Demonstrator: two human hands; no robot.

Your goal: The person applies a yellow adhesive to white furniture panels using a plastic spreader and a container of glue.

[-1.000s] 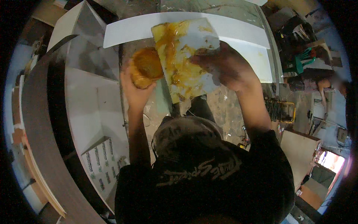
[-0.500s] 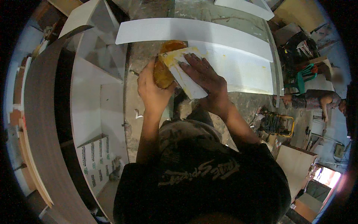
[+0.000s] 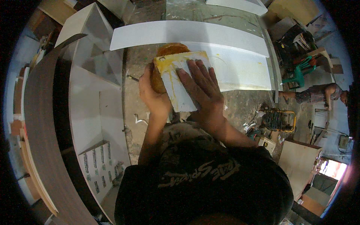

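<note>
My left hand [image 3: 156, 98] curls around the side of an amber, rounded container [image 3: 172, 48], which has a wet-looking yellow-brown surface. In my right hand [image 3: 204, 88] is a white rectangular board piece [image 3: 180, 92] smeared with yellow, glue-like streaks. The right fingers lie spread over its upper face, while the thumb is hidden. This piece overlaps the container and covers most of it. Just beyond both hands lie a long white panel [image 3: 187, 32] and a wider white panel [image 3: 240, 71] with small yellow spots.
An open white cabinet carcass [image 3: 86, 108] stands on the left, beside a dark wood-grain panel [image 3: 41, 123]. Over on the right are a cable reel [image 3: 277, 120] with a yellow frame, a green plastic chair [image 3: 300, 73] and another person [image 3: 318, 93]. White scraps [image 3: 140, 120] litter the floor.
The white board piece has turned with its broad face more toward me and shifted slightly left and nearer. It covers more of the amber container. My right hand has moved with it.
</note>
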